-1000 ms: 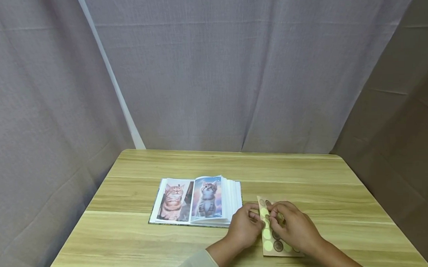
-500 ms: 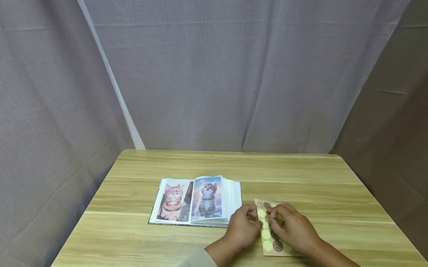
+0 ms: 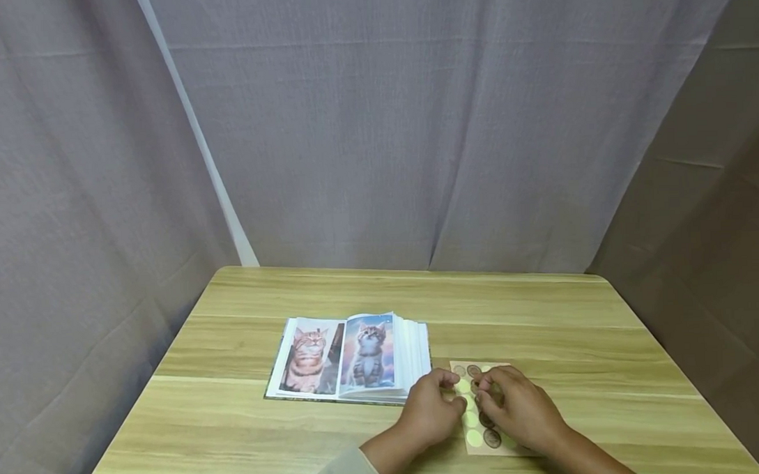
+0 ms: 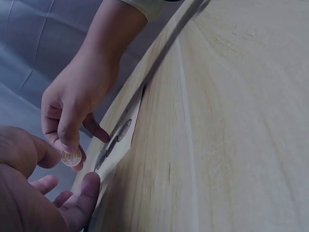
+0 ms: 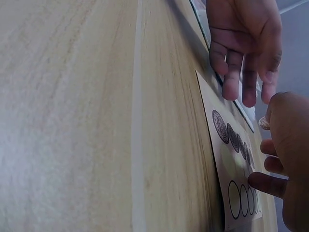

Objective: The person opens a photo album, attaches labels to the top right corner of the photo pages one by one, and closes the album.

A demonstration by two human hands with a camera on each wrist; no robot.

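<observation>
Head view: a flat, rectangular tan paper sheet (image 5: 207,94) lies on the light wood-grain table (image 3: 293,289), in the lower right part of the frame. The person's right hand (image 3: 525,406) is over the sheet; its thumb and fingertips pinch 1 small, round, printed sticker (image 4: 71,157), seen best at the lower left of the left wrist view. The person's left hand (image 3: 431,406) is at the sheet's left edge, fingers relaxed and spread, gripping nothing; contact with the sheet cannot be confirmed.

Progress, as judged: 1 sticker is detached and not set down. Dark round printed stickers (image 3: 492,438) are present on the sheet, beside a column of plain yellow discs (image 3: 474,439). The discs may be vacated positions or blank stickers; the view does not resolve which. No sticker can be made out on the visible pages of the white-paged photo album with 2 kitten pictures (image 3: 366,356), spread flat left of the hands near the lower centre of the frame.

Orientation: the sheet's long axis is judged to run nearly up and down the head frame, its upper end leaning slightly left. The held sticker is round and has no long axis; a printed face is turned toward the left wrist camera.
</observation>
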